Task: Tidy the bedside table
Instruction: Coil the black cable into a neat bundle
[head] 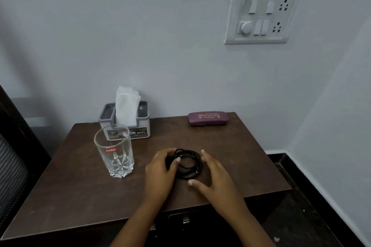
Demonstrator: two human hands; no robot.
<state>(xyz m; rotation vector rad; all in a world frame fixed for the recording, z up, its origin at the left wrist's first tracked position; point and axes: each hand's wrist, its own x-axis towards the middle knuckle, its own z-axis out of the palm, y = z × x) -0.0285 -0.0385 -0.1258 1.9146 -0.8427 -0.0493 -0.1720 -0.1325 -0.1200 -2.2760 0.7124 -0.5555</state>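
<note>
A coiled black cable lies near the middle of the brown bedside table. My left hand grips the coil's left side, thumb over the loops and fingers curled behind them. On the coil's right side rests my right hand, fingers straight along the loops and thumb on the table below them. An empty clear glass stands upright to the left. A purple spectacle case lies at the back right. At the back left stands a grey tissue box with a white tissue sticking up.
A white switch and socket panel is on the wall above the table. Drawer fronts show below the table's front edge. A dark bed frame stands to the left, and dark floor lies to the right.
</note>
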